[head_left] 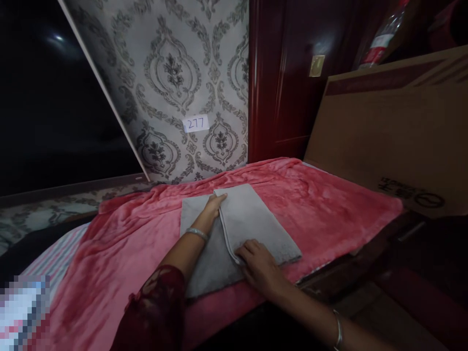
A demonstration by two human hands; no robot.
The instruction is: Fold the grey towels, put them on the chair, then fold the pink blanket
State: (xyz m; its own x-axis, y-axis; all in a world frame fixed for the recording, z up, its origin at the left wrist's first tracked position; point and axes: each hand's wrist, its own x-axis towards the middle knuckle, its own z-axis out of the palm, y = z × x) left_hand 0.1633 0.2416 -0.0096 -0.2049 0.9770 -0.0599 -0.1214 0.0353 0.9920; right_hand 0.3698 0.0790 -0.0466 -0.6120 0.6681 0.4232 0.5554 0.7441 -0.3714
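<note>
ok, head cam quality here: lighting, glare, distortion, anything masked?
Head view: dim room, left side near black; light falls on the grey towel, the pink blanket and both hands (left hand, right hand). Glare streak on the dark wooden door. Wide-angle bending at the edges. Pixelated patch bottom left.

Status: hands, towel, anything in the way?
Left hand on folded flap's far corner. Right hand pins near corner. Grey towel half folded on pink blanket. Nothing in the way.
</note>
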